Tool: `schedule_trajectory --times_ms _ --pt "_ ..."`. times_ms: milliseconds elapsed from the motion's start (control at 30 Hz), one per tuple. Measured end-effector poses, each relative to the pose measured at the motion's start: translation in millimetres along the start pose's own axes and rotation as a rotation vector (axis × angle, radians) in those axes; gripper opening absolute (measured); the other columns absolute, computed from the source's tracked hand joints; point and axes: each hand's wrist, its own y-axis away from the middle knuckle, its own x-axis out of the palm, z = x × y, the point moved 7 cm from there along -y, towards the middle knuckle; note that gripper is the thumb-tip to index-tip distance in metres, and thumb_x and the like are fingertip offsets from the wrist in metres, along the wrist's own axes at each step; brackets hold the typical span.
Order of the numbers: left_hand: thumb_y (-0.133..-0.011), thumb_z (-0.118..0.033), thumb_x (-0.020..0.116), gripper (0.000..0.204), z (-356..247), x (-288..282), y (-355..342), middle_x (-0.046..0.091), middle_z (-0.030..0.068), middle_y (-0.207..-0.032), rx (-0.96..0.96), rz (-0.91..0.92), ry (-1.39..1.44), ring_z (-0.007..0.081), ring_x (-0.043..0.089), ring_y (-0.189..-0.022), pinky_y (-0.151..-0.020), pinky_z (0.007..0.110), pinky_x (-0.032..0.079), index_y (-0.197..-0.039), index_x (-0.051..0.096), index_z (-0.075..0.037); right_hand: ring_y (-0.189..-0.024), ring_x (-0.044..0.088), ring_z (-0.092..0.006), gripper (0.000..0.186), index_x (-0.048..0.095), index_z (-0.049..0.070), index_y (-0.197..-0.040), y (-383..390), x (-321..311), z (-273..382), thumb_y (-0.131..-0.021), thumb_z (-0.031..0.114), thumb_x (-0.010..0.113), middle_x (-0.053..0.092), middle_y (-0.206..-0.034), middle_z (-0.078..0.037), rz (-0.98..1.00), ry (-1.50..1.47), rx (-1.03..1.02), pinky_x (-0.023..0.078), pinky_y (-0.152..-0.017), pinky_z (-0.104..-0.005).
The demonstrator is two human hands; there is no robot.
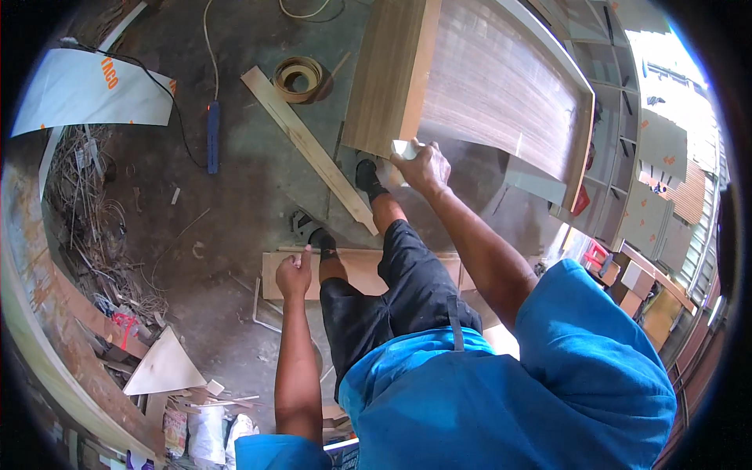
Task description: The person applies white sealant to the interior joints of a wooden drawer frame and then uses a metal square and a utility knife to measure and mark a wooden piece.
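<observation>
My right hand [424, 167] grips a small white piece [405, 148], perhaps folded cloth or paper, at the near corner of a wood-grain cabinet [384, 78]. The white piece touches or sits just beside the lower end of the cabinet's light-brown front edge [421, 74]. Inside that edge a wide wood-grain panel [493, 86] shows. Over the floor to the left, away from the cabinet, my left hand [294, 276] is closed with its thumb sticking up. Whatever its curled fingers may hold is hidden.
A long light plank [309, 149] lies slantwise near my feet, beside a roll of edge strip [298, 79]. A blue power strip [213, 137] and its cord lie farther left. Another board [356, 270] is by my legs. Tangled scrap [86, 204] fills the left side.
</observation>
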Motion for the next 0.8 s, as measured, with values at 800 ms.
schedule_trajectory --times_ms 800 --pt "-0.088 -0.054 0.064 0.059 -130.7 4.1 -54.0 0.073 0.0193 -0.096 0.13 0.156 0.073 0.0324 0.071 -0.093 -0.082 0.041 0.054 -0.106 0.072 0.002 -0.108 0.064 -0.0329 0.075 0.062 0.013 -0.133 -5.1 4.6 -51.4 -0.075 0.06 0.068 0.059 -0.123 -0.017 -0.15 -0.302 0.08 0.053 -0.091 -0.0421"
